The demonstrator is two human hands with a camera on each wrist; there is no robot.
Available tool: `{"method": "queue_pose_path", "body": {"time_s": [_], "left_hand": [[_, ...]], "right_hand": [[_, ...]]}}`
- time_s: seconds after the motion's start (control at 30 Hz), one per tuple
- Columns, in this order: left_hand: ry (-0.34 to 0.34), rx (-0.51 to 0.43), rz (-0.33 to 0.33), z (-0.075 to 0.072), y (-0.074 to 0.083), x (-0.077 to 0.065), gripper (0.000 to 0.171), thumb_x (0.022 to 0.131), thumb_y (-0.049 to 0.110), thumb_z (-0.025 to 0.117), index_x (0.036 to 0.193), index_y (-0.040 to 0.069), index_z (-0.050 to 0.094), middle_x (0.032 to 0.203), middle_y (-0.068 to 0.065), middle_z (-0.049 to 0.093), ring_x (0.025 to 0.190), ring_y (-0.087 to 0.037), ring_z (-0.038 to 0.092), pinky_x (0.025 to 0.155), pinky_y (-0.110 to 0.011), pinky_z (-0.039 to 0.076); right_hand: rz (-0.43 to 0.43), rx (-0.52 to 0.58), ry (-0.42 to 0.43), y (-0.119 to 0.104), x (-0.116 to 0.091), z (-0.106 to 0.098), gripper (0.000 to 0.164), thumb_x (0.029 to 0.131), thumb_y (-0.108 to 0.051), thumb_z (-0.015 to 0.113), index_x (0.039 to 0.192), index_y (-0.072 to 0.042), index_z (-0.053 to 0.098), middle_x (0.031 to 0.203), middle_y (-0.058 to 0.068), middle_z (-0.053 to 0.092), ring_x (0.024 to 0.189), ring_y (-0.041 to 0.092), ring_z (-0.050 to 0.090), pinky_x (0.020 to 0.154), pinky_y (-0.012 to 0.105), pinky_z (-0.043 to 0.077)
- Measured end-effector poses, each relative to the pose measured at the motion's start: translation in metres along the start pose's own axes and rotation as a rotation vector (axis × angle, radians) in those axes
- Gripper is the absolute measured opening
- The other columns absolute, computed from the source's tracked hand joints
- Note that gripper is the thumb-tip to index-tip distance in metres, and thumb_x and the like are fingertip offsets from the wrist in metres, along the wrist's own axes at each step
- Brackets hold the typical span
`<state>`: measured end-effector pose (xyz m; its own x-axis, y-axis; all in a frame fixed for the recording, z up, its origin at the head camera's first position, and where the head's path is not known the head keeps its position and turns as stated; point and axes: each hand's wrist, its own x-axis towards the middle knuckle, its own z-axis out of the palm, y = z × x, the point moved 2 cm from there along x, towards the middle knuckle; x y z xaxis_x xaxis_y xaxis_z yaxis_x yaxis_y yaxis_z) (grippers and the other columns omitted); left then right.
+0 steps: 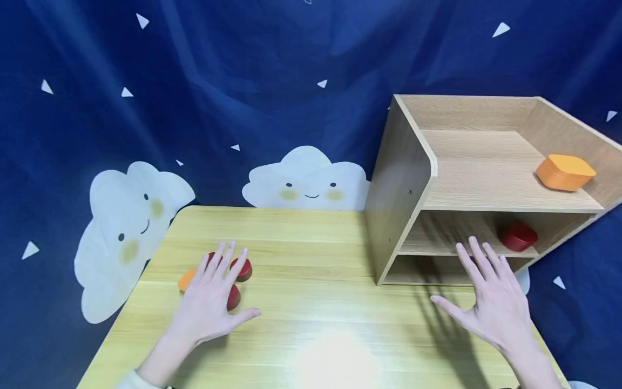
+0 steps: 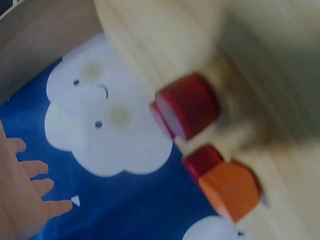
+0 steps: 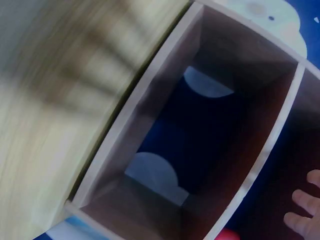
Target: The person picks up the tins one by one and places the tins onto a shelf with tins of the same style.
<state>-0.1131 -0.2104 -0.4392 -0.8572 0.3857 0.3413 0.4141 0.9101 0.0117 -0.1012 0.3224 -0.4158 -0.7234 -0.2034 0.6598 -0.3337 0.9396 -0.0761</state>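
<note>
My left hand (image 1: 209, 302) hovers with spread fingers over the left part of the table, holding nothing. Around and partly beneath it stand an orange block (image 1: 187, 279) and several dark red blocks, one (image 1: 243, 270) by its fingertips and another (image 1: 234, 297) beside its thumb. In the left wrist view, an orange block (image 2: 230, 190) touches or nearly touches a red one (image 2: 202, 160). My right hand (image 1: 495, 302), fingers also spread and holding nothing, is in front of a wooden shelf (image 1: 408, 146). A rounded orange block (image 1: 566, 173) sits on its top level; a red block (image 1: 518, 236) sits in the middle compartment.
The pale wooden table (image 1: 301, 243) carries the shelf at its right side. The shelf's raised side walls and front edges stand close to the right hand. Behind hangs a blue cloth (image 1: 272, 65) with cloud prints. Bright glare lies on the table's near middle.
</note>
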Motion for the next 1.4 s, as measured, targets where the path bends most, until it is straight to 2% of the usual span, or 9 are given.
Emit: {"method": "queue_pose_path", "body": {"time_s": [0.23,0.5,0.67,0.77,0.87,0.97,1.13,1.27,1.4], "left_hand": [[-0.021,-0.122,-0.035,0.016,0.027,0.007,0.121,0.079,0.081,0.069,0.171,0.026,0.012,0.178,-0.009,0.02,0.165,-0.034,0.023,0.135,-0.049,0.019],[0.02,-0.344,0.001,0.042,0.071,0.03,0.116,0.081,0.065,0.077,0.17,0.021,0.019,0.177,-0.005,0.023,0.163,-0.034,0.028,0.126,-0.057,0.038],[0.062,-0.441,0.049,0.058,0.096,0.042,0.107,0.086,0.07,0.071,0.168,0.018,0.027,0.175,-0.001,0.028,0.161,-0.031,0.034,0.12,-0.058,0.044],[0.093,-0.499,0.074,0.062,0.109,0.049,0.101,0.089,0.072,0.066,0.166,0.015,0.033,0.173,-0.002,0.034,0.159,-0.028,0.038,0.118,-0.056,0.047],[0.121,-0.566,0.086,0.063,0.121,0.057,0.096,0.091,0.067,0.068,0.164,0.014,0.038,0.17,-0.003,0.041,0.156,-0.027,0.043,0.118,-0.053,0.048],[0.119,-0.639,0.077,0.063,0.132,0.066,0.093,0.089,0.06,0.074,0.163,0.016,0.039,0.167,-0.004,0.045,0.154,-0.027,0.047,0.118,-0.053,0.048],[0.036,-0.802,0.046,0.058,0.154,0.079,0.098,0.084,0.053,0.082,0.165,0.025,0.035,0.168,-0.004,0.044,0.155,-0.027,0.045,0.122,-0.055,0.043],[0.059,-0.916,0.051,0.055,0.171,0.09,0.096,0.083,0.044,0.085,0.164,0.023,0.038,0.165,-0.008,0.048,0.151,-0.03,0.051,0.121,-0.053,0.045],[0.137,-1.026,0.059,0.052,0.187,0.104,0.085,0.086,0.033,0.085,0.159,0.017,0.046,0.16,-0.007,0.054,0.14,-0.031,0.061,0.113,-0.045,0.054]], "right_hand": [[0.039,0.061,0.156,0.011,-0.006,-0.002,0.106,0.079,-0.094,0.052,0.148,-0.013,0.062,0.154,0.015,0.059,0.151,0.03,0.051,0.13,0.013,0.018],[0.052,0.122,0.344,0.021,-0.01,-0.01,0.097,0.082,-0.087,0.061,0.134,-0.005,0.071,0.138,0.022,0.069,0.144,0.017,0.058,0.123,0.008,0.028],[0.088,0.196,0.433,0.025,-0.008,-0.016,0.094,0.084,-0.081,0.066,0.13,0.001,0.072,0.133,0.026,0.071,0.141,-0.005,0.055,0.118,0.006,0.033],[0.125,0.225,0.467,0.031,-0.009,-0.018,0.093,0.083,-0.079,0.069,0.128,0.002,0.073,0.131,0.027,0.071,0.138,-0.009,0.055,0.116,0.006,0.035],[0.185,0.261,0.496,0.04,-0.012,-0.02,0.092,0.082,-0.077,0.072,0.127,0.003,0.073,0.133,0.021,0.072,0.132,-0.015,0.056,0.114,0.005,0.037],[0.257,0.299,0.527,0.048,-0.015,-0.023,0.086,0.082,-0.07,0.078,0.127,0.003,0.073,0.135,0.002,0.074,0.12,-0.022,0.057,0.106,0.0,0.038],[0.387,0.372,0.537,0.06,-0.017,-0.026,0.059,0.083,-0.033,0.087,0.129,0.002,0.073,0.128,-0.026,0.07,0.105,-0.025,0.061,0.093,-0.004,0.043],[0.543,0.403,0.513,0.081,-0.023,-0.023,0.051,0.082,-0.009,0.084,0.131,-0.001,0.073,0.127,-0.025,0.072,0.103,-0.021,0.065,0.086,-0.003,0.047],[0.682,0.432,0.525,0.098,-0.027,-0.02,0.049,0.084,-0.004,0.08,0.132,-0.004,0.072,0.126,-0.02,0.075,0.099,-0.017,0.068,0.082,-0.002,0.049]]}}
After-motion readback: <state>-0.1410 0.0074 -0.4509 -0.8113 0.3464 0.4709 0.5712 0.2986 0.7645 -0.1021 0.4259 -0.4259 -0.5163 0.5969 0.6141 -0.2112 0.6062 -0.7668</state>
